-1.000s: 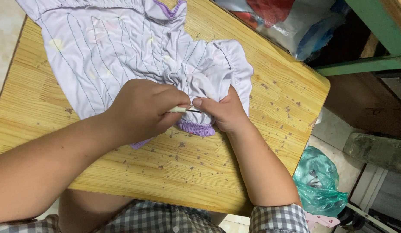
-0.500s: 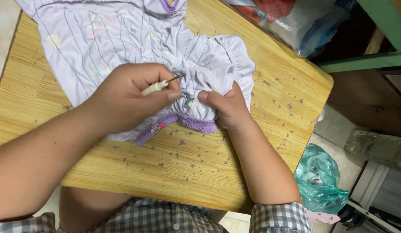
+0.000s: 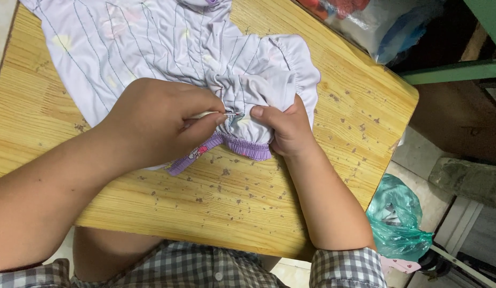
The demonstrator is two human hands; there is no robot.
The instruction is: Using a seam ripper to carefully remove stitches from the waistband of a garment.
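Observation:
A pale lilac striped garment (image 3: 168, 48) with a purple elastic hem (image 3: 242, 146) lies spread on a wooden table (image 3: 216, 202). My left hand (image 3: 162, 125) pinches a thin cream-handled tool (image 3: 218, 113), its metal tip poking into the bunched fabric near the hem. My right hand (image 3: 285, 130) presses down on the gathered cloth just right of the tip, thumb beside it.
A clear plastic bag (image 3: 376, 24) with red and blue contents sits at the table's far right corner. A green plastic bag (image 3: 400, 218) lies on the floor to the right. A green frame (image 3: 456, 69) runs beside the table.
My left hand lifted the tool up and back, then brought it down again so its tip meets the bunched fabric. My right hand stayed on the cloth.

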